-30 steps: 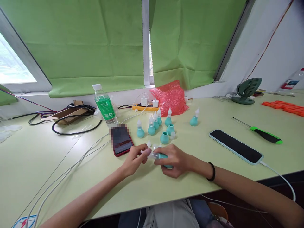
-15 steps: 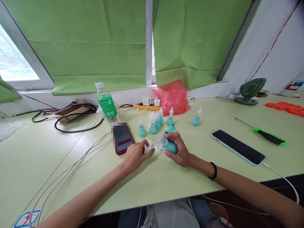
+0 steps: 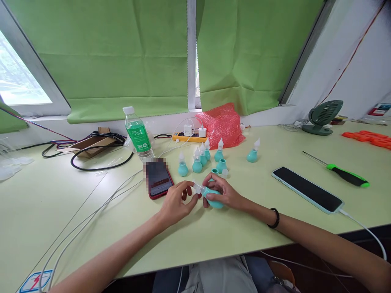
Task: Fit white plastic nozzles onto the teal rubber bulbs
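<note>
My right hand [image 3: 225, 193] is closed around a teal squeeze bulb [image 3: 215, 203], tilted with its neck to the left. A clear plastic connector [image 3: 199, 188] sticks out of that neck. The fingertips of my left hand [image 3: 175, 203] pinch a small translucent tip at the connector's outer end, partly hidden by the fingers. Just behind my hands stand two teal bulbs with open necks, a front bulb [image 3: 214, 171] and a back bulb [image 3: 221, 165]. A loose translucent piece [image 3: 225, 173] is beside my right hand.
Several bulbs with pointed tips stand behind, including one bulb [image 3: 183, 168] at left and another bulb [image 3: 252, 155] at right. A red-cased phone [image 3: 159, 179], water bottle [image 3: 139, 136], white cables, red bubble-wrap bag [image 3: 224, 126], charging phone [image 3: 307, 189] and screwdriver [image 3: 345, 173] surround them.
My right hand has brought the bulb left and slightly down to my left hand. My left fingers have lifted from the loose pieces on the table and now meet the connector's end.
</note>
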### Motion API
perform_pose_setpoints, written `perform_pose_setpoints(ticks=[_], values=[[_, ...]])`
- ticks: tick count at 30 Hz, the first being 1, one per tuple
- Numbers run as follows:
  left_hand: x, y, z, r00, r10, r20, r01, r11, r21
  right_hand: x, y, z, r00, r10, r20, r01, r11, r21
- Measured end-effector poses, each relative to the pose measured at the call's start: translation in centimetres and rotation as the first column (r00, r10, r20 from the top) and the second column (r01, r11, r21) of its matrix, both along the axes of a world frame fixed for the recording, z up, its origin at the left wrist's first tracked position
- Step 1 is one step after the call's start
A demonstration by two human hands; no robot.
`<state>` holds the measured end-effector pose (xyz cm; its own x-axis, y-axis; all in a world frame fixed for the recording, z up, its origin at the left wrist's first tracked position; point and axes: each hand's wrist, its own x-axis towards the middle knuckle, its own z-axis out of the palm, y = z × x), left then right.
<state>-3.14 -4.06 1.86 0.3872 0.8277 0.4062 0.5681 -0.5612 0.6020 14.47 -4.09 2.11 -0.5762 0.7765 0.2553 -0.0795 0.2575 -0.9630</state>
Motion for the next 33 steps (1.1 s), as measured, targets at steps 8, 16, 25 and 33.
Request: perform_pose_setpoints(ticks=[8,16,25,33], values=[[0.2,0.2,0.0,0.907,0.035,0.420,0.097,0.952,-0.289,-0.1,0.2,-0.6,0.999,-0.048,0.018,0.049,0.998,-0.032],[0.0,0.4,0.3,0.840,-0.011,0.543,0.263,0.883,-0.388,0.0,0.4,-0.5,0.999,0.028,-0.042,-0.033,0.989,-0.141],[0.0,0.4,0.3,0.855,-0.006,0.518,0.238,0.893,-0.383,-0.1,0.3,-0.6,0.999,-0.019,-0.028,0.015,0.992,-0.125],[0.4,-0.3,-0.3,0.913,0.075,0.402,0.034,0.966,-0.256,-0.7,-0.4,-1.2,0.969,-0.237,0.070,0.234,0.971,0.057]])
